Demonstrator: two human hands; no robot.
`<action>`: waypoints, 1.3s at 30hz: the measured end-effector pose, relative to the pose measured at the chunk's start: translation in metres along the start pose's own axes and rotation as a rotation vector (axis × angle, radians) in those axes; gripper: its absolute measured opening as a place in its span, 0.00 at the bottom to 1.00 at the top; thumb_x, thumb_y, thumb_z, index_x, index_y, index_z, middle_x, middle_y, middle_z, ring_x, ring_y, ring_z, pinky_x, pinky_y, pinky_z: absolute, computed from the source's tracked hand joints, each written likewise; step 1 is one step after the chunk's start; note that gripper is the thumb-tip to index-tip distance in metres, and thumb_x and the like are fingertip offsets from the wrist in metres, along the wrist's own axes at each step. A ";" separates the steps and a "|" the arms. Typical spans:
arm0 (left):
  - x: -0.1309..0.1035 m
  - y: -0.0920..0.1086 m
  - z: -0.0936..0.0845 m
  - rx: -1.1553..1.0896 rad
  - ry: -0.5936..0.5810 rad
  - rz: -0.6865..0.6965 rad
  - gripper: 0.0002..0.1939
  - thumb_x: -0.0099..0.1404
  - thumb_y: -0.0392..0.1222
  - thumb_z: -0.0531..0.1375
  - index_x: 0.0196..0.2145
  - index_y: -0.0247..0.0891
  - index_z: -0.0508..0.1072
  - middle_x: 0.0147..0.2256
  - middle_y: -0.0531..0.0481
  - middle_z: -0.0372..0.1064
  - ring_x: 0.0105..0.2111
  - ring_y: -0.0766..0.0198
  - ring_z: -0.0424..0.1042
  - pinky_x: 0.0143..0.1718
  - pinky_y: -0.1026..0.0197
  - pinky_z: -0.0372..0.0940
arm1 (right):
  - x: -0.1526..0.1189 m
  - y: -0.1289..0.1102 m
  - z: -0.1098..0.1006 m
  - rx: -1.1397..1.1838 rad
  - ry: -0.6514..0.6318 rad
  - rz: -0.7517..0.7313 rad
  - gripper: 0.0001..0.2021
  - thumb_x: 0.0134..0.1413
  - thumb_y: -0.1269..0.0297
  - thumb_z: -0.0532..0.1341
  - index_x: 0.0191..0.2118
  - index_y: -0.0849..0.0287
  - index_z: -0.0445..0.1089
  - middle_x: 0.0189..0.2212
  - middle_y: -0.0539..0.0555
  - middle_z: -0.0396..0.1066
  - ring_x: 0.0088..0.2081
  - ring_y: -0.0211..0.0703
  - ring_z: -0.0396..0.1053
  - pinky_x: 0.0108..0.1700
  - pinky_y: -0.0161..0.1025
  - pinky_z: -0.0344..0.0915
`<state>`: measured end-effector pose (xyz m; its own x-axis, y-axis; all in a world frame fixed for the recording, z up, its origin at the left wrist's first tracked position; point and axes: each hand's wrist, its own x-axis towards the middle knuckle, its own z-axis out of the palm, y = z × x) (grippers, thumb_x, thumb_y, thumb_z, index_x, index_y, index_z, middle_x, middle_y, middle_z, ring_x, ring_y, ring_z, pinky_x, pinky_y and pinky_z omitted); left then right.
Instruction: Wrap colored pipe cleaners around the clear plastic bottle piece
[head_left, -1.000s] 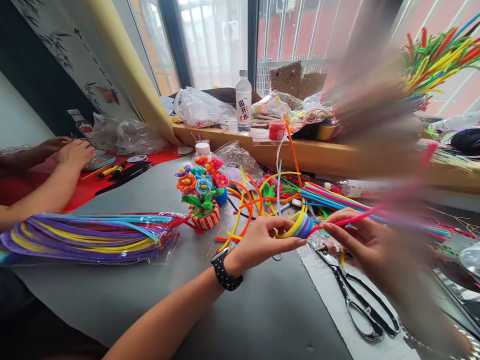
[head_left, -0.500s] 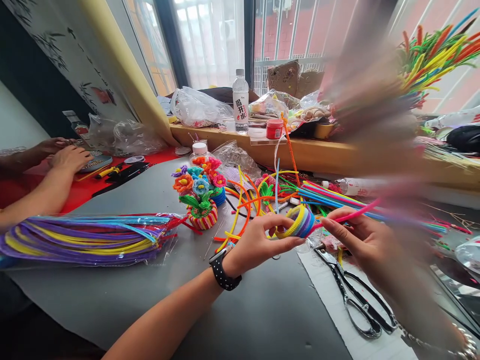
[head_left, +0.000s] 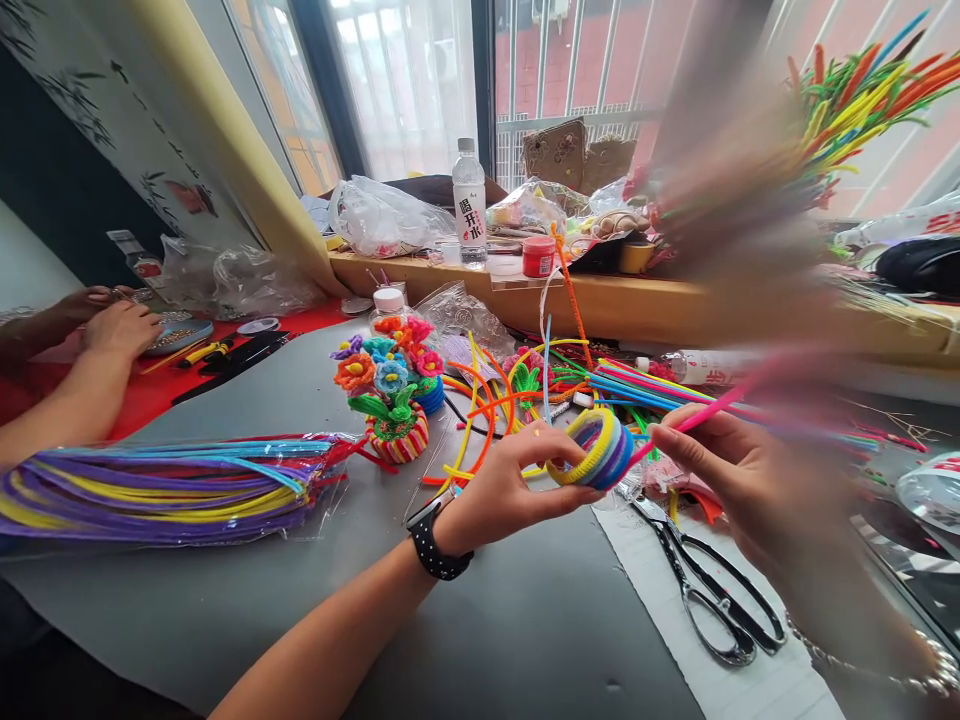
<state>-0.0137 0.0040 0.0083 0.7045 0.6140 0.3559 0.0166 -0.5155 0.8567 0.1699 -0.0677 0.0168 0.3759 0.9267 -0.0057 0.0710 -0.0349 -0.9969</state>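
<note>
My left hand (head_left: 517,485), with a dotted watch strap on its wrist, grips a ring of coiled pipe cleaners (head_left: 596,450) in yellow, light blue, blue and purple. Thumb and fingers pinch the coil's left side, and its round opening faces up and left. From the coil's right side a pink pipe cleaner (head_left: 709,410) runs out, pinched between the thumb and fingers of my right hand (head_left: 724,465). Its far end fades into a blurred smear at the upper right. Black-handled scissors (head_left: 701,575) lie below my right hand on a white sheet (head_left: 652,585).
A small pot of pipe-cleaner flowers (head_left: 394,430) and a bag of purple and yellow pipe cleaners (head_left: 165,490) are on the grey table (head_left: 300,610). Loose stems (head_left: 637,380) lie behind the coil. A water bottle (head_left: 470,205) stands on the sill. Another person's hands (head_left: 120,325) work at left.
The coil has turned slightly so its opening shows more toward me. The whole view has shifted a little, with things sitting further left. Both hands keep their holds.
</note>
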 end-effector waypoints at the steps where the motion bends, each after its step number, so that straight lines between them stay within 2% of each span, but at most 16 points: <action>1: 0.000 0.000 0.000 0.010 -0.003 0.020 0.06 0.52 0.39 0.62 0.25 0.35 0.68 0.25 0.51 0.65 0.30 0.66 0.60 0.37 0.61 0.56 | 0.000 -0.001 0.000 -0.005 -0.005 -0.002 0.18 0.34 0.54 0.66 0.29 0.59 0.63 0.22 0.48 0.62 0.20 0.30 0.60 0.19 0.28 0.57; 6: 0.002 0.000 -0.002 0.004 -0.037 0.109 0.04 0.53 0.37 0.61 0.26 0.35 0.69 0.26 0.50 0.66 0.32 0.65 0.63 0.40 0.59 0.58 | -0.001 -0.003 -0.005 -0.027 -0.030 -0.045 0.18 0.35 0.52 0.65 0.29 0.60 0.65 0.23 0.50 0.64 0.23 0.32 0.62 0.21 0.27 0.59; 11: 0.002 -0.002 -0.003 -0.051 -0.034 0.182 0.03 0.51 0.36 0.63 0.26 0.34 0.72 0.30 0.48 0.64 0.34 0.65 0.64 0.39 0.60 0.61 | -0.007 -0.011 -0.006 -0.055 -0.025 -0.085 0.16 0.35 0.54 0.65 0.30 0.58 0.67 0.21 0.50 0.66 0.20 0.32 0.61 0.17 0.28 0.57; 16: 0.002 -0.005 -0.004 -0.030 -0.052 0.204 0.03 0.50 0.34 0.64 0.26 0.35 0.74 0.31 0.47 0.64 0.36 0.63 0.64 0.39 0.59 0.62 | -0.015 -0.017 -0.002 -0.068 0.082 -0.131 0.15 0.37 0.53 0.64 0.28 0.58 0.68 0.15 0.48 0.61 0.17 0.30 0.57 0.15 0.27 0.51; 20: 0.002 -0.005 -0.006 0.009 -0.067 0.231 0.02 0.50 0.34 0.64 0.24 0.36 0.73 0.32 0.46 0.65 0.37 0.63 0.64 0.41 0.59 0.61 | -0.012 -0.014 -0.008 -0.137 -0.026 -0.173 0.16 0.36 0.52 0.64 0.30 0.58 0.69 0.17 0.50 0.65 0.18 0.33 0.61 0.15 0.28 0.53; 23: 0.002 -0.004 -0.007 0.057 -0.075 0.249 0.03 0.50 0.35 0.64 0.23 0.36 0.73 0.32 0.47 0.66 0.37 0.63 0.64 0.42 0.59 0.60 | -0.009 -0.010 -0.011 -0.163 -0.037 -0.163 0.17 0.37 0.51 0.63 0.32 0.57 0.68 0.17 0.50 0.64 0.17 0.32 0.60 0.14 0.28 0.51; 28: 0.002 -0.001 -0.008 0.118 -0.082 0.274 0.02 0.50 0.36 0.64 0.23 0.36 0.73 0.33 0.47 0.67 0.38 0.63 0.64 0.44 0.58 0.59 | -0.008 -0.007 -0.011 -0.120 -0.051 -0.168 0.17 0.38 0.51 0.63 0.32 0.58 0.67 0.21 0.51 0.66 0.21 0.36 0.64 0.16 0.29 0.54; 34: 0.002 -0.002 -0.010 0.162 -0.098 0.292 0.02 0.51 0.36 0.63 0.23 0.36 0.75 0.34 0.46 0.67 0.38 0.62 0.65 0.45 0.56 0.58 | -0.008 -0.010 -0.011 -0.111 -0.053 -0.072 0.19 0.37 0.49 0.63 0.33 0.57 0.66 0.22 0.51 0.67 0.21 0.37 0.65 0.17 0.29 0.58; 39: 0.001 -0.002 -0.012 0.187 -0.114 0.293 0.02 0.51 0.37 0.63 0.23 0.37 0.75 0.36 0.45 0.67 0.40 0.61 0.64 0.47 0.55 0.57 | -0.006 -0.012 -0.014 -0.162 -0.065 -0.047 0.18 0.38 0.48 0.62 0.31 0.57 0.65 0.20 0.50 0.64 0.21 0.34 0.63 0.19 0.29 0.59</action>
<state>-0.0211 0.0131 0.0112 0.7729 0.3591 0.5231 -0.0757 -0.7663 0.6380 0.1794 -0.0783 0.0303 0.3083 0.9508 0.0303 0.2368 -0.0459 -0.9705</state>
